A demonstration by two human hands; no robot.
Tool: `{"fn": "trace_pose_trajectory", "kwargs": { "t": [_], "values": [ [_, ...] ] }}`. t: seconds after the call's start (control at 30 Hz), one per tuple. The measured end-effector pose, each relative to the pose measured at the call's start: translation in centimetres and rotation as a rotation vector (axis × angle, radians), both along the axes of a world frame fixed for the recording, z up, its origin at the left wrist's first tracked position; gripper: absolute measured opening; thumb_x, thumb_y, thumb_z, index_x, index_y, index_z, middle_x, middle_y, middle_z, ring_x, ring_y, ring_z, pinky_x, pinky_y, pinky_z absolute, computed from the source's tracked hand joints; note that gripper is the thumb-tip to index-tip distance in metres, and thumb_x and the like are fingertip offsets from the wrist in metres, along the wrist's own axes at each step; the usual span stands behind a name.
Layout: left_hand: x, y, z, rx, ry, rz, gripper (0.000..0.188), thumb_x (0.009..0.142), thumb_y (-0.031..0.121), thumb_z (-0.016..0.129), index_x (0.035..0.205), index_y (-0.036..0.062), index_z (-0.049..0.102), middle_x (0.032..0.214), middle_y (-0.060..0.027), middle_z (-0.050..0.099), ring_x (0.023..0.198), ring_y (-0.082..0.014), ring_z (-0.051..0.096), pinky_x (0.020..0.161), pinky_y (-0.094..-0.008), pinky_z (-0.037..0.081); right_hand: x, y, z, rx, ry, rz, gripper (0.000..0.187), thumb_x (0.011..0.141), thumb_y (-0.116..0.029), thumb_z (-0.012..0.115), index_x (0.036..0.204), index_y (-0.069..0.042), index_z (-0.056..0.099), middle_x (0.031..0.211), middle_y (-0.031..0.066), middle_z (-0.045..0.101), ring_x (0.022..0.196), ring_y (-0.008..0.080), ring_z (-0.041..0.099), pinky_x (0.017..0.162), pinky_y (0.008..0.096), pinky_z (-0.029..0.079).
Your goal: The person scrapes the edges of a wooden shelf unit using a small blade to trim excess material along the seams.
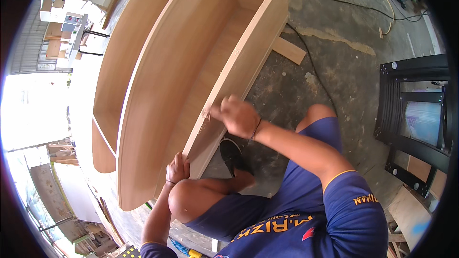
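A large light-wood cabinet carcass, with open compartments and a curved edge, lies on the floor before me. Its near long side board has a pale, rough edge with small ragged bits along it. My left hand is closed round the near end of that board. My right hand is curled at the board's edge, farther along, beside a frayed patch. Motion blurs its fingertips, and whatever they may hold is too small to make out. A dark band circles my right wrist.
A wood offcut and a black cable lie on the concrete floor to the right. Black frames are stacked at far right. My dark shoe is close under the side board. Boards and a workbench stand at left.
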State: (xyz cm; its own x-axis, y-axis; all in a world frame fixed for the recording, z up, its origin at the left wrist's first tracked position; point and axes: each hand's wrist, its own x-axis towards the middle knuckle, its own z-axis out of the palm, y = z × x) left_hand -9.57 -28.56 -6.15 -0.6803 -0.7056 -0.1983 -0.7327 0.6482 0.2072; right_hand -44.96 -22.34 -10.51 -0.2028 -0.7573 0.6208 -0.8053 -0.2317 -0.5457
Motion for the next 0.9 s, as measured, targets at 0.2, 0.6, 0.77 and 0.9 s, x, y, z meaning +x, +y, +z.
{"fn": "trace_pose_trajectory", "kwargs": {
  "t": [0.2,0.6,0.77,0.9],
  "values": [
    [-1.5,-0.4,0.1,0.011,0.013,-0.052,0.038,0.090,0.020,0.058,0.119,-0.0023,0.049,0.089,-0.0248,0.065,0.076,-0.0422,0.065,0.064,-0.0487,0.054,-17.8,-4.9,-2.6,-0.020,-0.012,-0.562,0.053,0.085,-0.005,0.054,0.136,-0.022,0.052,0.086,0.0157,0.059,0.077,0.0353,0.061,0.062,0.0458,0.050],
    [-1.2,0.0,0.7,-0.012,0.010,-0.045,0.037,0.090,0.022,0.060,0.117,-0.0019,0.051,0.085,-0.0242,0.066,0.075,-0.0417,0.066,0.064,-0.0482,0.054,-12.9,-3.7,1.7,0.070,-0.059,-0.326,0.043,0.087,-0.005,0.050,0.126,-0.017,0.061,0.082,0.0157,0.062,0.071,0.0350,0.061,0.063,0.0455,0.050],
    [-1.2,0.0,0.6,-0.018,0.039,-0.032,0.035,0.090,0.023,0.060,0.116,0.0011,0.052,0.090,-0.0226,0.066,0.079,-0.0413,0.066,0.068,-0.0474,0.055,-14.4,-4.2,1.7,0.199,0.198,-0.298,0.033,0.088,-0.008,0.052,0.118,-0.014,0.064,0.098,0.0153,0.061,0.087,0.0365,0.061,0.073,0.0458,0.052],
    [-0.7,0.1,0.7,-0.004,0.023,0.000,0.035,0.090,0.023,0.060,0.115,0.0012,0.052,0.092,-0.0225,0.066,0.080,-0.0412,0.066,0.068,-0.0475,0.054,1.5,0.8,3.6,0.238,0.153,0.178,0.031,0.088,-0.013,0.053,0.114,-0.019,0.068,0.104,0.0142,0.061,0.091,0.0358,0.061,0.075,0.0452,0.054]
  ]
}}
